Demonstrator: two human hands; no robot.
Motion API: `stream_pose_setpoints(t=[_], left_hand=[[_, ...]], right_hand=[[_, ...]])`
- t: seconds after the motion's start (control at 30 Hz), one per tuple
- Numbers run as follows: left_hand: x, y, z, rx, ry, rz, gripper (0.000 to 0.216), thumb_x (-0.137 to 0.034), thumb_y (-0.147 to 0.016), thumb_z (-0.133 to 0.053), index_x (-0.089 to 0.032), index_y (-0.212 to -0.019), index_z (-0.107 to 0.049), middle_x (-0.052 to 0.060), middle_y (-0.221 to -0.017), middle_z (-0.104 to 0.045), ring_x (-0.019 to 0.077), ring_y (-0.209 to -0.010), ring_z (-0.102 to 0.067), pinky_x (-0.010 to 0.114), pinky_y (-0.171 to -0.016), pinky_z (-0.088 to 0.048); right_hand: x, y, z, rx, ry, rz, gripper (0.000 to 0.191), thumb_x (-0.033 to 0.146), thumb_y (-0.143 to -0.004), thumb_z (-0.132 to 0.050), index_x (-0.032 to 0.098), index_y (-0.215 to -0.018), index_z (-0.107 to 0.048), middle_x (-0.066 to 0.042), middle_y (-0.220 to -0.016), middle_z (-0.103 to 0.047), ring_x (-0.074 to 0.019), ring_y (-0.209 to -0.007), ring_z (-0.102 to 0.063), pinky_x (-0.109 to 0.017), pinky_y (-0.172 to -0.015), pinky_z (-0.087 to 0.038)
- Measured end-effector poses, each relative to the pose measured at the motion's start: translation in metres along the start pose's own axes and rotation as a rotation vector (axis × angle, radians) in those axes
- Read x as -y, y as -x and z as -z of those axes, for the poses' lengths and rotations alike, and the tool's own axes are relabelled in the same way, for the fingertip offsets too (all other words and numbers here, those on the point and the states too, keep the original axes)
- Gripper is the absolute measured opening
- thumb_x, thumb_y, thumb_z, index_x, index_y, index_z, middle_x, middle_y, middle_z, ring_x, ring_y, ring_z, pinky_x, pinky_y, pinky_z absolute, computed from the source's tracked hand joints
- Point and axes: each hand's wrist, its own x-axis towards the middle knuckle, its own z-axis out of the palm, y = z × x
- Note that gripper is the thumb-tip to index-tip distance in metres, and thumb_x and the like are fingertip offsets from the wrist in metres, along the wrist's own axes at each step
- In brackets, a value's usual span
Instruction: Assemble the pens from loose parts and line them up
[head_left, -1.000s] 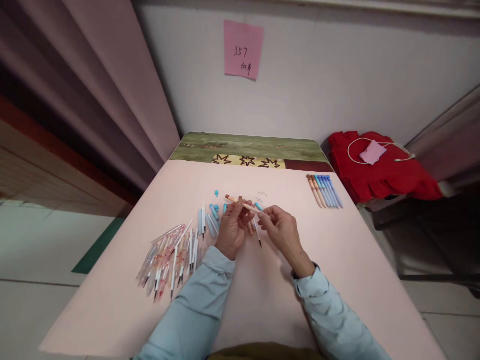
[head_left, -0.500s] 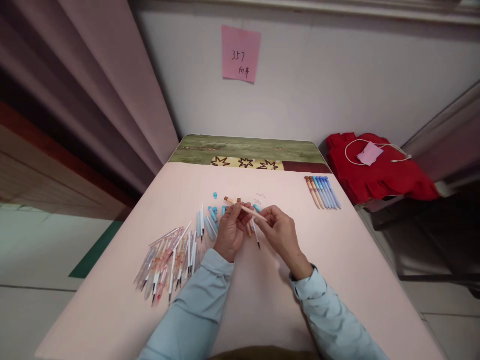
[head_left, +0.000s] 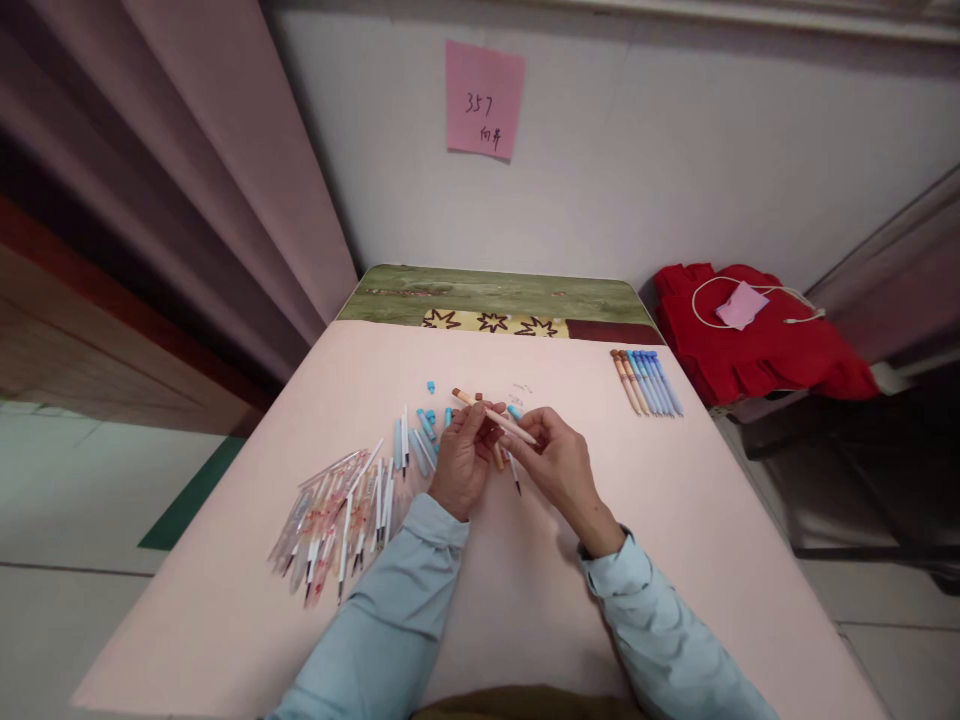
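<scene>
Between my two hands a pale orange pen [head_left: 513,426] with a brown top slants down to the right. My left hand [head_left: 463,455] pinches its barrel near the middle, and the fingers of my right hand [head_left: 553,450] close on its lower, tip end. Blue pen parts [head_left: 426,425] lie just left of my left hand, with a small blue cap [head_left: 430,386] farther back. Under and between the hands, partly hidden, are an orange pen part and a white refill [head_left: 515,474] with a dark tip. A blue piece [head_left: 514,411] shows behind my right fingers.
Left on the pink-covered table [head_left: 675,580] lies a pile of clear pen barrels and white refills [head_left: 330,520]. A row of brown and blue pens [head_left: 646,382] lies at the back right. Tiny metal bits [head_left: 517,400] sit behind my hands. A red cloth [head_left: 757,350] is beyond the right edge.
Both hands keep their hold on the pen and have hardly moved. The view has tipped slightly, and the things on the table are unchanged.
</scene>
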Motion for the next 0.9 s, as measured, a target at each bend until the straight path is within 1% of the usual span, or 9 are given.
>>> stream_pose_setpoints(t=[0.07, 0.17, 0.3, 0.37, 0.53, 0.6, 0.73, 0.83, 0.9], left_hand=[[0.001, -0.001, 0.000, 0.006, -0.007, -0.006, 0.025, -0.032, -0.069, -0.083, -0.015, -0.084, -0.071, 0.003, -0.086, -0.074, 0.0105, -0.076, -0.068, 0.020, -0.068, -0.053], [0.001, 0.000, 0.000, 0.022, 0.001, -0.006, 0.024, -0.032, -0.070, -0.082, -0.015, -0.084, -0.071, 0.003, -0.087, -0.075, 0.0112, -0.077, -0.069, 0.021, -0.072, -0.053], [0.000, 0.002, -0.002, 0.048, -0.004, 0.005, 0.025, -0.033, -0.071, -0.081, -0.015, -0.084, -0.071, 0.004, -0.086, -0.074, 0.0125, -0.077, -0.069, 0.023, -0.074, -0.053], [0.000, 0.002, -0.003, 0.051, -0.014, 0.006, 0.025, -0.034, -0.071, -0.081, -0.015, -0.084, -0.071, 0.004, -0.086, -0.074, 0.0124, -0.076, -0.068, 0.023, -0.072, -0.053], [0.001, 0.002, -0.002, 0.041, -0.045, -0.009, 0.024, -0.033, -0.071, -0.082, -0.015, -0.082, -0.071, 0.004, -0.083, -0.074, 0.0120, -0.075, -0.068, 0.023, -0.073, -0.052], [0.002, 0.001, -0.001, 0.064, -0.053, -0.005, 0.025, -0.035, -0.072, -0.080, -0.014, -0.084, -0.071, 0.005, -0.085, -0.074, 0.0127, -0.077, -0.068, 0.023, -0.073, -0.052], [0.002, 0.001, 0.002, 0.100, -0.034, 0.027, 0.029, -0.039, -0.075, -0.078, -0.014, -0.089, -0.071, 0.006, -0.089, -0.075, 0.0141, -0.079, -0.069, 0.024, -0.070, -0.053], [0.001, 0.001, 0.002, 0.099, -0.046, 0.048, 0.028, -0.034, -0.071, -0.082, -0.013, -0.085, -0.072, 0.006, -0.084, -0.075, 0.0129, -0.073, -0.068, 0.023, -0.067, -0.052], [0.000, 0.001, 0.001, 0.095, -0.030, 0.046, 0.027, -0.031, -0.069, -0.083, -0.013, -0.084, -0.072, 0.005, -0.082, -0.075, 0.0127, -0.074, -0.068, 0.023, -0.071, -0.053]], right_hand=[[0.000, 0.001, 0.000, -0.019, 0.010, 0.002, 0.035, 0.057, -0.080, -0.067, 0.022, -0.080, -0.063, 0.002, -0.062, -0.065, -0.0126, -0.050, -0.054, -0.023, -0.049, -0.036], [0.000, 0.001, 0.001, 0.011, 0.010, -0.017, 0.037, 0.057, -0.084, -0.062, 0.022, -0.073, -0.063, 0.001, -0.057, -0.064, -0.0131, -0.049, -0.054, -0.023, -0.049, -0.036], [0.003, 0.001, 0.003, 0.089, -0.009, -0.020, 0.049, 0.055, -0.095, -0.045, 0.022, -0.063, -0.062, -0.001, -0.054, -0.064, -0.0140, -0.050, -0.058, -0.023, -0.053, -0.040], [0.004, 0.001, 0.003, 0.097, 0.003, -0.009, 0.051, 0.055, -0.096, -0.043, 0.022, -0.064, -0.065, -0.001, -0.054, -0.064, -0.0141, -0.051, -0.059, -0.023, -0.053, -0.040], [0.004, 0.003, 0.001, 0.017, 0.095, 0.016, 0.033, 0.055, -0.083, -0.063, 0.023, -0.080, -0.069, 0.003, -0.054, -0.061, -0.0119, -0.047, -0.050, -0.022, -0.048, -0.034], [0.002, 0.004, -0.001, -0.012, 0.116, 0.029, 0.030, 0.052, -0.084, -0.063, 0.023, -0.079, -0.068, 0.003, -0.056, -0.062, -0.0118, -0.048, -0.050, -0.022, -0.049, -0.035], [-0.001, 0.006, -0.005, -0.110, 0.209, 0.109, 0.025, 0.047, -0.086, -0.063, 0.023, -0.083, -0.069, 0.001, -0.068, -0.071, -0.0138, -0.058, -0.060, -0.023, -0.057, -0.039], [-0.002, 0.007, -0.007, -0.180, 0.304, 0.206, 0.022, 0.043, -0.088, -0.062, 0.023, -0.086, -0.070, -0.001, -0.075, -0.074, -0.0149, -0.065, -0.065, -0.023, -0.060, -0.040], [-0.003, 0.008, -0.007, -0.206, 0.346, 0.243, 0.023, 0.043, -0.089, -0.062, 0.022, -0.085, -0.071, -0.002, -0.075, -0.074, -0.0149, -0.065, -0.066, -0.023, -0.060, -0.038]])
